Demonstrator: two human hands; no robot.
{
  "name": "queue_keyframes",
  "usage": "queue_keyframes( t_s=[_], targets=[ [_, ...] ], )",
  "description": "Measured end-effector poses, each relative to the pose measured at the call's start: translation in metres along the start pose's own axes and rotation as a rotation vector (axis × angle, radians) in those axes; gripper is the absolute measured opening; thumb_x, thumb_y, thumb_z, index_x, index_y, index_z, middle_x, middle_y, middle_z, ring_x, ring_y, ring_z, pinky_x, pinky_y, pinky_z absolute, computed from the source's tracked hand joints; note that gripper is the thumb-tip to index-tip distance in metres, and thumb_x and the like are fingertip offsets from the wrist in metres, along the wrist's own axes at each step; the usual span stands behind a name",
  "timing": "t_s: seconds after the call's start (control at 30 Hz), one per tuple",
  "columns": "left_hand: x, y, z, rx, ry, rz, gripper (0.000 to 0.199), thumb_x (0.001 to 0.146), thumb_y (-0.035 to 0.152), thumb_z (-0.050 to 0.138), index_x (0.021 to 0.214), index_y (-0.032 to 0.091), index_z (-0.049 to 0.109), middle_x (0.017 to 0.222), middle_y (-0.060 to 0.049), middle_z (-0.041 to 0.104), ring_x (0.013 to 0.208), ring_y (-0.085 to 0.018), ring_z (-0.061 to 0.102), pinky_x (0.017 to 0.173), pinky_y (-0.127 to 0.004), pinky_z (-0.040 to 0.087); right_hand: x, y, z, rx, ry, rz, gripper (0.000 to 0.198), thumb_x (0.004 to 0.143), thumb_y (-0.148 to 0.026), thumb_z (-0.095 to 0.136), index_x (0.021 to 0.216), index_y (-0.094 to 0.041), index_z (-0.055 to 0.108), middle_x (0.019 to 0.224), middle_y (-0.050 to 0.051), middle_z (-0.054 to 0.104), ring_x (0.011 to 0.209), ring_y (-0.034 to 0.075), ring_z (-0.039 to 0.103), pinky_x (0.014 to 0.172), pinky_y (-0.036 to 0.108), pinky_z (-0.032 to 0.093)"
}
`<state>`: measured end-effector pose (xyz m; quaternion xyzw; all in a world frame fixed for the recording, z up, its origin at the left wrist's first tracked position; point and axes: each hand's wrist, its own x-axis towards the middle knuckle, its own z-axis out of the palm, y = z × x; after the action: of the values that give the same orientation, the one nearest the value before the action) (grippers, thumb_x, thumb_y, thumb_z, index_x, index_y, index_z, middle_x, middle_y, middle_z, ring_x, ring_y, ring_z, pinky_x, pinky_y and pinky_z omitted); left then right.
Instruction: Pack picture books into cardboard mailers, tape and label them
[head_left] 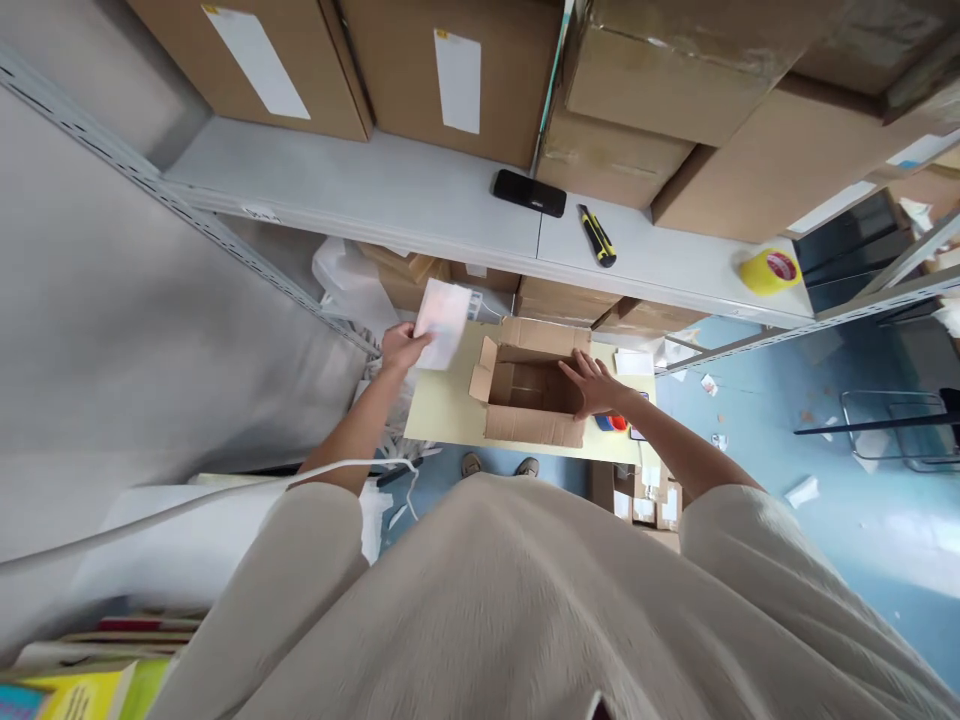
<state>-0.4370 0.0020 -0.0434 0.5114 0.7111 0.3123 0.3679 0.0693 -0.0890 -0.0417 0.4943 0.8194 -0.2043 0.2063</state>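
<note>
My left hand is closed on the edge of a flat white packet with faint pink and blue print. It holds the packet up at the left of an open cardboard box. The box stands on a pale yellow table, its flaps folded outward, and its inside shows bare cardboard. Across the box's right end lies my right hand, fingers spread and touching the cardboard. Under that wrist, a roll of tape with red and blue is partly hidden.
A grey shelf crosses above the table, bearing large cartons, a black phone-like device, a yellow box cutter and a yellow tape roll. A white cable hangs near my left arm. Small cartons stand below right.
</note>
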Motion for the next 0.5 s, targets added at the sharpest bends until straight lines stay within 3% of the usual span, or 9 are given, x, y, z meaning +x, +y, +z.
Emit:
queue_keyframes(
  t_s=[0.07, 0.2, 0.33, 0.43, 0.5],
  targets=[
    [-0.006, 0.026, -0.013, -0.045, 0.072, 0.019, 0.033, 0.086, 0.041, 0.091, 0.081, 0.02, 0.066, 0.075, -0.001, 0.069, 0.073, -0.018, 0.061, 0.068, -0.032, 0.049, 0.0, 0.002, 0.002, 0.006, 0.011, -0.012, 0.167, 0.069, -0.077, 0.097, 0.189, -0.025, -0.007, 0.19, 0.023, -0.028, 0.179, 0.053, -0.012, 0.141, 0.074, 0.009],
    [-0.025, 0.087, -0.01, -0.059, 0.018, 0.244, 0.03, 0.087, 0.042, 0.092, 0.095, 0.018, 0.075, 0.092, -0.003, 0.08, 0.083, -0.022, 0.069, 0.073, -0.033, 0.054, -0.003, 0.004, 0.007, 0.026, 0.063, -0.049, 0.165, 0.072, -0.076, 0.095, 0.188, -0.025, -0.01, 0.19, 0.021, -0.028, 0.179, 0.052, -0.01, 0.142, 0.072, 0.007],
    [-0.052, 0.13, 0.044, 0.24, -0.167, 0.41, 0.031, 0.086, 0.044, 0.093, 0.102, 0.02, 0.081, 0.101, -0.005, 0.084, 0.096, -0.029, 0.075, 0.089, -0.04, 0.057, -0.01, 0.002, 0.013, 0.041, 0.116, -0.061, 0.16, 0.076, -0.077, 0.092, 0.189, -0.02, -0.007, 0.192, 0.024, -0.02, 0.18, 0.051, -0.004, 0.143, 0.07, 0.004],
    [-0.071, 0.136, 0.097, 0.525, -0.306, 0.515, 0.026, 0.087, 0.045, 0.092, 0.1, 0.024, 0.084, 0.101, -0.008, 0.086, 0.111, -0.037, 0.076, 0.109, -0.052, 0.052, -0.016, 0.0, 0.016, 0.051, 0.156, -0.047, 0.156, 0.078, -0.074, 0.091, 0.189, -0.017, -0.003, 0.193, 0.026, -0.012, 0.181, 0.05, -0.001, 0.143, 0.07, 0.002],
    [-0.077, 0.13, 0.127, 0.653, -0.383, 0.56, 0.025, 0.088, 0.046, 0.091, 0.102, 0.025, 0.086, 0.103, -0.012, 0.087, 0.116, -0.041, 0.076, 0.114, -0.058, 0.048, -0.022, 0.0, 0.018, 0.064, 0.187, -0.036, 0.152, 0.081, -0.073, 0.089, 0.189, -0.016, -0.002, 0.194, 0.025, -0.006, 0.181, 0.05, 0.001, 0.143, 0.071, 0.002]
  ],
)
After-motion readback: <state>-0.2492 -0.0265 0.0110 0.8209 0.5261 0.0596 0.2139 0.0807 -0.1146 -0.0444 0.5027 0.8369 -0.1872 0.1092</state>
